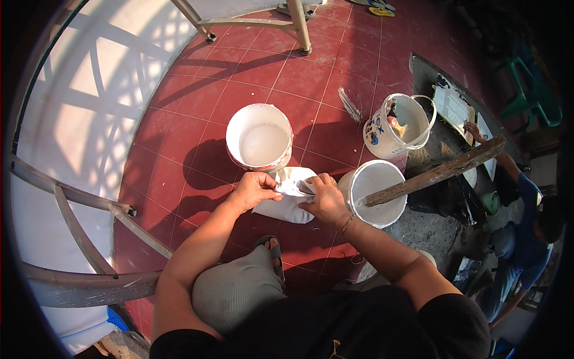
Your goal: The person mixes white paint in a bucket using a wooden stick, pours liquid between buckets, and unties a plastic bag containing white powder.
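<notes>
- The red tiled floor (197, 102) is taking up most of the view; open room is being left toward the upper left, while the lower left is being hemmed in by a curved metal railing (78, 197).
- To the right, the tiles are ending at a rough grey edge where another person in a blue sleeve (529, 197) is working over a paint tray (452, 107); that side is being crowded.
- Three white buckets are being kept close: one with pale liquid (259, 139) just above the hands, one (378, 191) touching the right wrist area with a wooden plank (436, 173) resting across its rim, and a printed one (399, 125) farther off.
- A white bag (287, 200) is lying on the floor between the first two buckets, and its top is being worked open, as it appears.
- The left hand (254, 188) and the right hand (326, 200) are both being closed in a pinch on the bag's crumpled mouth.
- The next move is judged to call for a steady pull apart, with care being taken of the plank's end just beside the right hand.
</notes>
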A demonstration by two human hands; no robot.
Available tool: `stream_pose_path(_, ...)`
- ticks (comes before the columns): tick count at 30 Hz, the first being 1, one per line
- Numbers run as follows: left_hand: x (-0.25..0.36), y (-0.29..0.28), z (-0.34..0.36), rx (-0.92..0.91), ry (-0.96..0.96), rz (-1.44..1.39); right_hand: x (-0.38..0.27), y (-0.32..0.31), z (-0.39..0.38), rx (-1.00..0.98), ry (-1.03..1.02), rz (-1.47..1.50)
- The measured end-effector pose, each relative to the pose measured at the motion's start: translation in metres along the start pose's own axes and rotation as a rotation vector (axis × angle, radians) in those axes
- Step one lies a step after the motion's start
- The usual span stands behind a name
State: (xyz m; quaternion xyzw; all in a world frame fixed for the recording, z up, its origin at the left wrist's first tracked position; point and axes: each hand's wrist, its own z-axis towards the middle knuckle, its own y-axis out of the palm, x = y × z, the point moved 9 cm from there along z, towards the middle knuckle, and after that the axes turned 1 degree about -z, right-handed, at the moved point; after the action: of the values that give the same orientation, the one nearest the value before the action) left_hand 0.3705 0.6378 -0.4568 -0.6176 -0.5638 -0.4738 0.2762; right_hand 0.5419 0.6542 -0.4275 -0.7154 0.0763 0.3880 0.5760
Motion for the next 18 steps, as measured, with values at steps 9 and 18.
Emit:
stream_pose_path(9,-0.001,-0.011,-0.005,0.161,0.04,-0.042,0.002,0.023,0.0,0.011,-0.164,-0.014)
stream_pose_path(18,0.031,-0.019,-0.022,0.202,0.1,-0.079,-0.037,0.005,-0.013,0.096,-0.224,0.164)
